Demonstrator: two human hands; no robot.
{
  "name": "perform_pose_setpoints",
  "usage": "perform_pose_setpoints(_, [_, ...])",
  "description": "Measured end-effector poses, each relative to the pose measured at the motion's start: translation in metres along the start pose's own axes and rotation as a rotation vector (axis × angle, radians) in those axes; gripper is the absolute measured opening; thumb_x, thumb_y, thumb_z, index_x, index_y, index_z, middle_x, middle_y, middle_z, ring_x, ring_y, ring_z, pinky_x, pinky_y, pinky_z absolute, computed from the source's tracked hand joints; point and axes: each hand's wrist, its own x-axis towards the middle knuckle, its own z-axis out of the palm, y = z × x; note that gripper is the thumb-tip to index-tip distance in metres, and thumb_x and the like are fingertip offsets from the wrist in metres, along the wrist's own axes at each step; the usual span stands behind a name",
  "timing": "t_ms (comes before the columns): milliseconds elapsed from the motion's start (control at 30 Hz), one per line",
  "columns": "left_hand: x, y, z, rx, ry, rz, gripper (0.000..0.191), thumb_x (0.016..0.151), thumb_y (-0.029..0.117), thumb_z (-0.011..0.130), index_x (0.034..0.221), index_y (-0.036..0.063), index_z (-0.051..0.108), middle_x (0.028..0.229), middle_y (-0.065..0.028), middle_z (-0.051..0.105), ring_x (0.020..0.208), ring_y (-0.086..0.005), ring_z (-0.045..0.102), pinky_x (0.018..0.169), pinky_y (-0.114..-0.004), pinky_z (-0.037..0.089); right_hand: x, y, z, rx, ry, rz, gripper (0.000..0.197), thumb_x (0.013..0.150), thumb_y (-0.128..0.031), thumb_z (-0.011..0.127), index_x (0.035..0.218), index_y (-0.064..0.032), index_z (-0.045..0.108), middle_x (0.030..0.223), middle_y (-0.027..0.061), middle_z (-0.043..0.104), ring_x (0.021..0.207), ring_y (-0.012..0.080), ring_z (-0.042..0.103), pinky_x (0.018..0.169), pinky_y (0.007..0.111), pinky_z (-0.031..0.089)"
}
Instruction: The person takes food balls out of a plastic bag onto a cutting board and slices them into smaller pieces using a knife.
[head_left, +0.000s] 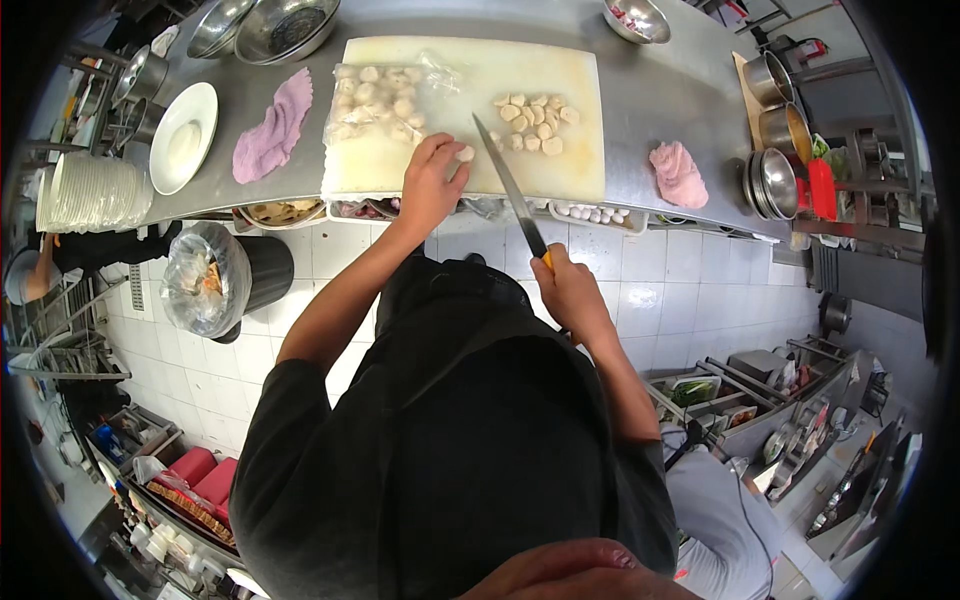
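A thick white cutting board (465, 90) lies on the steel counter before me. My left hand (431, 184) is at its near edge, fingertips and thumb around one small pale ball (465, 154), perhaps a fish ball or meatball. Held by its yellow handle in my right hand (571, 296) is a long kitchen knife (510, 187); its blade reaches over the board, tip pointing away, just right of the ball. Left on the board is a clear plastic bag (375, 101) full of similar balls. Cut pieces (534, 116) lie loosely grouped on the right.
Pink cloths (274, 131) (677, 174) flank the board. Steel bowls (287, 30), a white plate (184, 139) and a wrapped plate stack (94, 193) stand left; nested bowls (772, 184) are right. A lined bin (206, 281) is on the floor. Another person (720, 517) is behind me at right.
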Motion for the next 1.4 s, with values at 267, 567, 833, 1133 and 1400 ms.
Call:
perform_pose_setpoints(267, [0.008, -0.008, 0.035, -0.179, -0.048, -0.109, 0.015, 0.086, -0.002, 0.070, 0.101, -0.0023, 0.072, 0.104, -0.0144, 0.067, 0.080, -0.0322, 0.069, 0.073, -0.039, 0.057, 0.021, 0.029, 0.012, -0.116, 0.147, -0.108, 0.028, 0.104, -0.028, 0.055, 0.104, -0.0006, 0.050, 0.072, 0.0286, 0.067, 0.075, 0.0526, 0.066, 0.069, 0.061, 0.052])
perform_pose_setpoints(567, [0.020, -0.012, 0.051, -0.187, -0.049, -0.080, 0.017, 0.083, -0.003, 0.070, 0.100, -0.0027, 0.073, 0.104, -0.0144, 0.068, 0.082, -0.0325, 0.070, 0.075, -0.040, 0.057, -0.004, 0.003, -0.010, -0.084, 0.093, -0.036, 0.027, 0.105, -0.028, 0.056, 0.107, -0.0011, 0.051, 0.077, 0.0288, 0.067, 0.078, 0.0535, 0.064, 0.069, 0.060, 0.048])
perform_pose_setpoints(833, [0.020, -0.014, 0.051, -0.154, -0.067, -0.034, 0.017, 0.087, -0.004, 0.070, 0.104, -0.0047, 0.072, 0.108, -0.0152, 0.069, 0.080, -0.0275, 0.072, 0.073, -0.034, 0.059, 0.000, 0.009, -0.007, -0.061, 0.037, -0.024, 0.028, 0.105, -0.027, 0.056, 0.106, 0.0002, 0.049, 0.076, 0.0291, 0.066, 0.077, 0.0531, 0.064, 0.068, 0.059, 0.048])
perform_pose_setpoints(1133, [0.019, -0.013, 0.047, -0.110, -0.053, -0.048, 0.018, 0.084, -0.002, 0.070, 0.102, -0.0023, 0.072, 0.108, -0.0155, 0.070, 0.088, -0.0361, 0.069, 0.079, -0.041, 0.057, 0.041, 0.014, 0.009, -0.049, 0.039, -0.102, 0.031, 0.104, -0.031, 0.052, 0.103, 0.0005, 0.051, 0.082, 0.0318, 0.068, 0.084, 0.0540, 0.065, 0.078, 0.061, 0.050])
perform_pose_setpoints(1400, [0.028, -0.008, -0.013, 0.375, -0.156, 0.088, 0.056, 0.077, 0.006, 0.074, 0.131, 0.0058, 0.063, 0.138, -0.0176, 0.056, 0.133, -0.0380, 0.050, 0.111, -0.057, 0.036, 0.019, 0.000, -0.013, -0.012, 0.127, -0.096, 0.031, 0.104, -0.031, 0.053, 0.105, -0.0001, 0.052, 0.079, 0.0299, 0.067, 0.081, 0.0534, 0.065, 0.075, 0.061, 0.050])
